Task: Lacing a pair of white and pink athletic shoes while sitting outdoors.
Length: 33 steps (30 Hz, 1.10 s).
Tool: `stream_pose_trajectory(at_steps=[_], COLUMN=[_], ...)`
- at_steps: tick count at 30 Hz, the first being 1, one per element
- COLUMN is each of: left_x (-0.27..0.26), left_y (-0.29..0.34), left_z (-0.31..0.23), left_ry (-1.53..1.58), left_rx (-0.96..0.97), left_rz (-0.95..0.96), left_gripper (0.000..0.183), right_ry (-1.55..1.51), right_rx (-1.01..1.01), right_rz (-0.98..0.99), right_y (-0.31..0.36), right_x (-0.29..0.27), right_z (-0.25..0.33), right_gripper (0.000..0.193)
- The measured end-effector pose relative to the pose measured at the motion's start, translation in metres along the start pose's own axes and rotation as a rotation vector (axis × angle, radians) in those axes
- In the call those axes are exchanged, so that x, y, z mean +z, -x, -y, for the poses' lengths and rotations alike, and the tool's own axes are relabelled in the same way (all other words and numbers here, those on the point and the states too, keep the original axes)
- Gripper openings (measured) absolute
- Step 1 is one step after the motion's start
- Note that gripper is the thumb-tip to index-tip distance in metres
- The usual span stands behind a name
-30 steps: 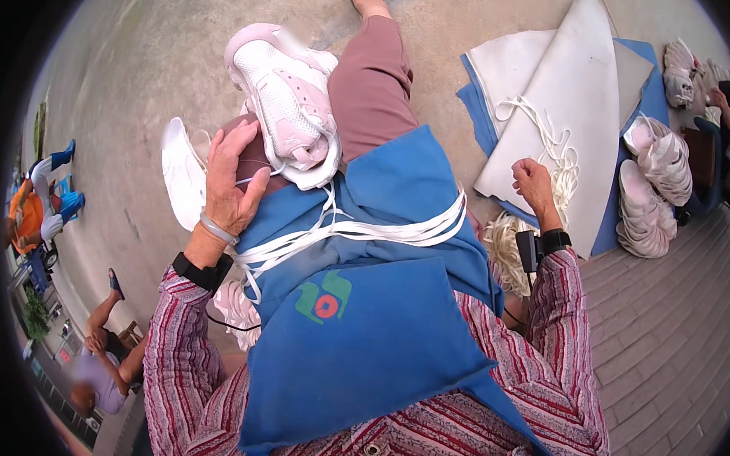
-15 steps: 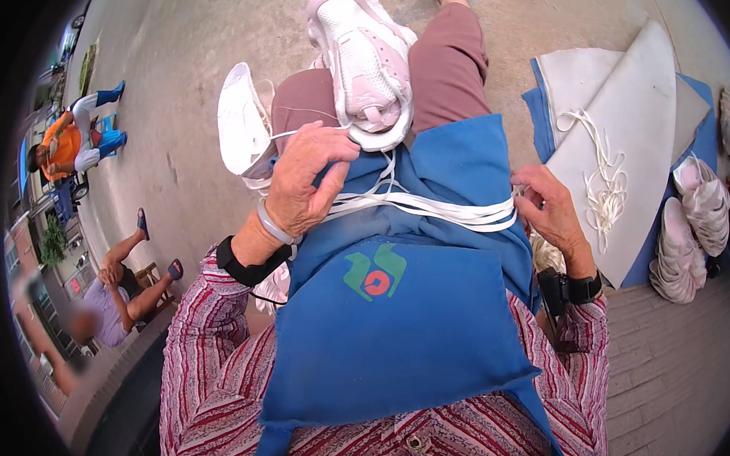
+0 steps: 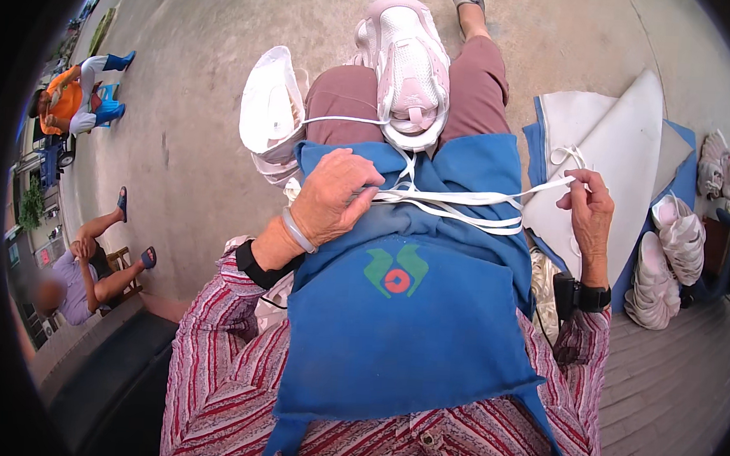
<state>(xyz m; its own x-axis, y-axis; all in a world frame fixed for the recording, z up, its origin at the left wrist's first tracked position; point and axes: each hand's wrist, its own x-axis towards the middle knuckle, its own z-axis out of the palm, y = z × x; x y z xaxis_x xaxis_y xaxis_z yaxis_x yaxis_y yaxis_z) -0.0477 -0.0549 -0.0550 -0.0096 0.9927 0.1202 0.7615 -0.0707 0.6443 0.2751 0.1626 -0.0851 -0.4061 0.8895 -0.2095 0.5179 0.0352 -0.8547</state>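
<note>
Shirt: striped red-and-white sleeves (image 3: 217, 377) fill the near foreground, both forearms coming up from the lower edge.
Apron: a blue apron (image 3: 409, 329) with a green-and-red emblem covers the lap and chest.
Left hand: the left hand (image 3: 334, 195) lies palm-down on the apron's upper edge, fingers curled over one end of the white laces (image 3: 457, 201) — gripping them against the cloth. A pale bracelet and a dark band sit at the wrist.
Right hand: the right hand (image 3: 589, 211) is raised at the right of the lap, thumb and fingers pinched on the other end of the laces, with a black watch on the wrist.
Laces: several flat white strands run taut across the apron between the two hands, and one runs up to the shoe.
Shoe: a pink-and-white sneaker (image 3: 406, 69) rests sole-up on the knees, just beyond the left hand.
Second piece: a white shoe part (image 3: 270, 107) lies against the left thigh — touching the leg.
Right side: white sheets on a blue cloth (image 3: 612, 154), with a stack of pale shoes (image 3: 669, 260) beyond it on the floor.
Far left: two other people sit well apart on the concrete ground (image 3: 187, 153).
</note>
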Motion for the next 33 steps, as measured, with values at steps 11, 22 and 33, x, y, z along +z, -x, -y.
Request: stream_pose_trajectory(at_steps=[11, 22, 33], left_x=[0.012, 0.015, -0.034], left_y=[-0.012, -0.07, -0.038], left_z=[-0.009, -0.033, -0.011], left_ry=[-0.046, 0.203, 0.465], left_rx=[-0.009, 0.188, -0.311], left_rz=[0.056, 0.153, 0.559], left_gripper=[0.044, 0.013, 0.03], right_ry=[-0.11, 0.0, 0.171], right_rx=[-0.31, -0.566, -0.526], right_rz=[-0.431, -0.753, -0.889], right_y=[-0.045, -0.074, -0.098], right_x=[-0.053, -0.109, -0.109], right_z=[0.049, 0.116, 0.127], right_gripper=[0.01, 0.012, 0.007])
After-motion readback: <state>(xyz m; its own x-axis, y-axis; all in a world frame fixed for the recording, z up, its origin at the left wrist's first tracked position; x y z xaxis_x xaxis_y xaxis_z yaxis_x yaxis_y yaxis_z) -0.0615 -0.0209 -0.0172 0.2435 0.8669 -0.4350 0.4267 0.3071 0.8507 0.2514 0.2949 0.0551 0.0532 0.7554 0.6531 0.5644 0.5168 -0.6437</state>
